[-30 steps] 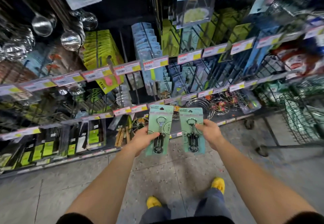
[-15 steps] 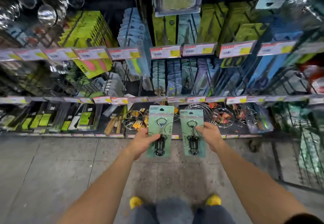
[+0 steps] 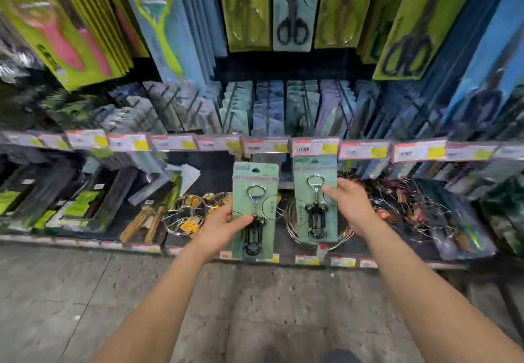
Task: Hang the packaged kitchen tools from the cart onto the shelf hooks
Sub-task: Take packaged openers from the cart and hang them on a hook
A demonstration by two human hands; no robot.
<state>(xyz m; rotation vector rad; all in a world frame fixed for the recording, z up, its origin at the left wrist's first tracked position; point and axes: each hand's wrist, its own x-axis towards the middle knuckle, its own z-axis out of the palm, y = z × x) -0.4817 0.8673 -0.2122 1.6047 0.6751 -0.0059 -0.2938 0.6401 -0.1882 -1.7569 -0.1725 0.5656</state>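
- Left grip (image 3: 224,223) grasped the left corkscrew pack (image 3: 243,186) by its left edge, thumb across the front of the card and the other fingers behind it.
- Right grip (image 3: 350,206) grasped the right corkscrew pack (image 3: 302,201) by its right edge, thumb on the front beside the blister.
- Both packs were upright, faces toward the camera, side by side at centre frame with a narrow gap between them. Neither was on a hook.
- Each pale green card carried a dark winged corkscrew with a metal ring on top; left corkscrew (image 3: 253,232), right corkscrew (image 3: 316,215).
- The right pack sat higher. Its top edge reached the price label strip (image 3: 266,145) that ran across the middle of the frame; the left pack's top lay just under that strip.
- Behind and above the strip: rows of hanging blue-grey packs (image 3: 238,107) on hooks, contents blurred.
- Top centre: a scissors pack (image 3: 292,8) between green cards. Upper left: a blue pack with a green peeler (image 3: 158,22).
- Bottom shelf, behind the grips: round wire racks (image 3: 187,215) left of centre, wooden pieces (image 3: 147,220) further left.
- Both bare forearms came up from the lower edge over a speckled grey floor (image 3: 255,306).
- Edges of the frame were motion-blurred; label print was unreadable.
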